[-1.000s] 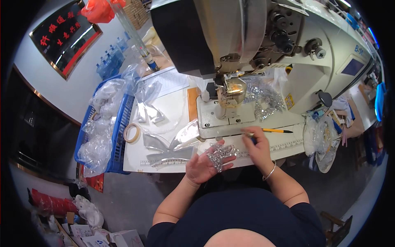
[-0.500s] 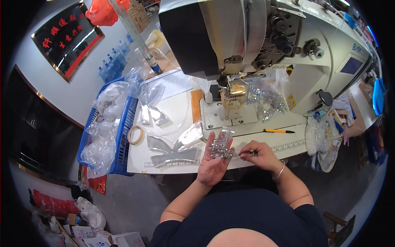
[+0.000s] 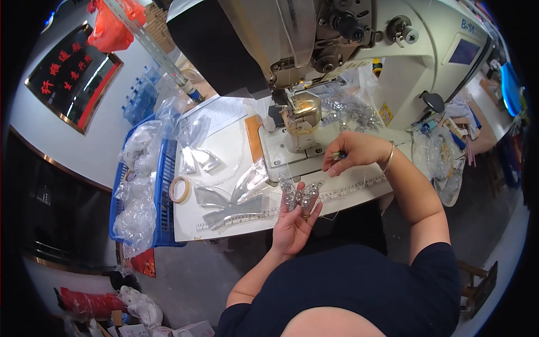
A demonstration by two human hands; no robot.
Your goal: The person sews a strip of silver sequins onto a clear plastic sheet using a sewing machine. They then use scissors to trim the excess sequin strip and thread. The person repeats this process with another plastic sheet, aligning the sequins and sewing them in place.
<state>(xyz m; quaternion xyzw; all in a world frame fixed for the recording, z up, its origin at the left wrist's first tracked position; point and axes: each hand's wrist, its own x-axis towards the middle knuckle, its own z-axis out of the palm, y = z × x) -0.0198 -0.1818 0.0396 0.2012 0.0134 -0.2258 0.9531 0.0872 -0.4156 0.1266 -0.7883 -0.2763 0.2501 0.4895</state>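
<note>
A silver, sparkling butterfly-shaped ornament [image 3: 303,196] rests in the fingers of my left hand [image 3: 292,229], over the table's front edge. My right hand [image 3: 362,151] is raised to the right of it, just before the sewing machine [image 3: 432,73], thumb and fingers closed. A small tool with a greenish end [image 3: 338,155] shows in that hand; its kind is mostly hidden by the fingers. Left of the ornament lie clear plastic pieces with pointed shapes [image 3: 238,199]. Behind my right hand, under the machine's arm, is a heap of silver sparkling pieces [image 3: 359,112].
The blue crate [image 3: 164,210] stands left of the table, filled with clear plastic bags [image 3: 136,219]. A tape roll [image 3: 172,191] lies near the left edge. A ruler strip [image 3: 359,187] runs along the front. Bags and cloth [image 3: 441,151] crowd the right side.
My right hand has moved up and away from the ornament, toward the machine. The ornament now faces up with its wings spread. The view has shifted, and the yellow pen no longer shows.
</note>
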